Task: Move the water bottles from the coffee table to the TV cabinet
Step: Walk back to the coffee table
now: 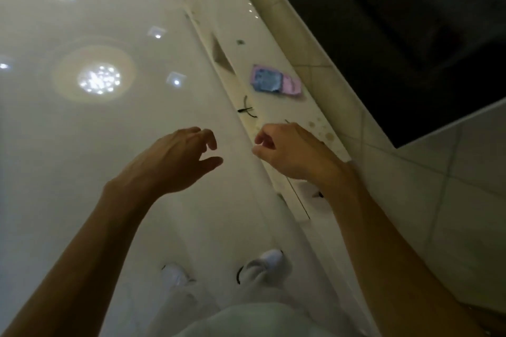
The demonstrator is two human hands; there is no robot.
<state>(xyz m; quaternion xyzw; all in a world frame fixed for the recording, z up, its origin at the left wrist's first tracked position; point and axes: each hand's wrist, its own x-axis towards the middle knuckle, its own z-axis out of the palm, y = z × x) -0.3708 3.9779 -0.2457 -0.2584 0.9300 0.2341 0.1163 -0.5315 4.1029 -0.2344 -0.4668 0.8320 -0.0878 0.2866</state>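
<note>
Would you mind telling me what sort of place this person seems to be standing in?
Probably a living room at home: a glossy white tiled floor mirrors a round ceiling light, and a long low white cabinet runs along a tiled wall beneath a dark screen, likely a TV.

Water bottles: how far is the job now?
Done: cannot tell; no bottle shows on the cabinet top, only a pink packet. In hand: nothing; left hand and right hand are empty, open. Left: unclear; the coffee table is out of view.
</note>
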